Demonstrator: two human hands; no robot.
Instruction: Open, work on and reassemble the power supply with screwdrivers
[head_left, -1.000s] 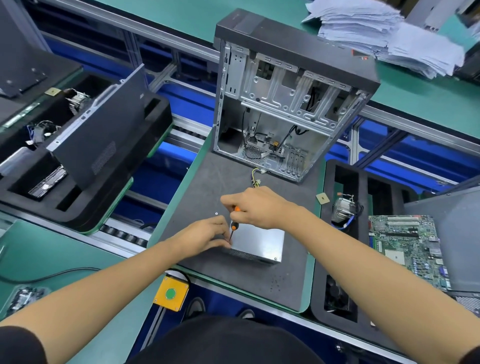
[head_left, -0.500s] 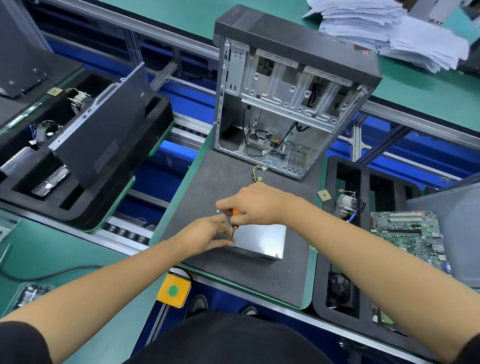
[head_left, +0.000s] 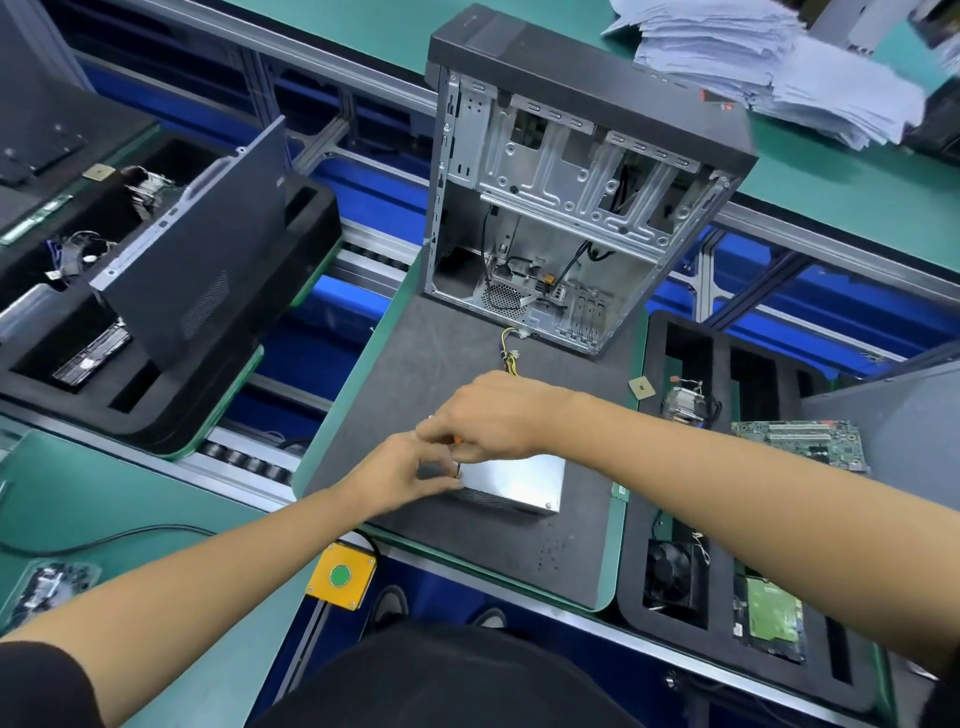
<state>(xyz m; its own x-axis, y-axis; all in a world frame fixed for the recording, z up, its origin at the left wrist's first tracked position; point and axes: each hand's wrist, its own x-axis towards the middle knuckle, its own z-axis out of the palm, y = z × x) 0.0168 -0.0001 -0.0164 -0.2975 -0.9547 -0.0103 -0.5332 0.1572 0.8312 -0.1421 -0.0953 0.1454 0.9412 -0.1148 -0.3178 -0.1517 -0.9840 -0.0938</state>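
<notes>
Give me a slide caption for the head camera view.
Right hand drives an orange-handled screwdriver into the power supply while the left hand steadies its corner.

No text, brand, number or sign can be read anywhere in this view. The motherboard (head_left: 800, 446) and the green circuit board (head_left: 771, 618) in the foam tray (head_left: 722, 670) probably carry printing, but it is too small and blurred to make out. The small red mark (head_left: 719, 102) on the computer case (head_left: 587, 78) is also not legible.
</notes>
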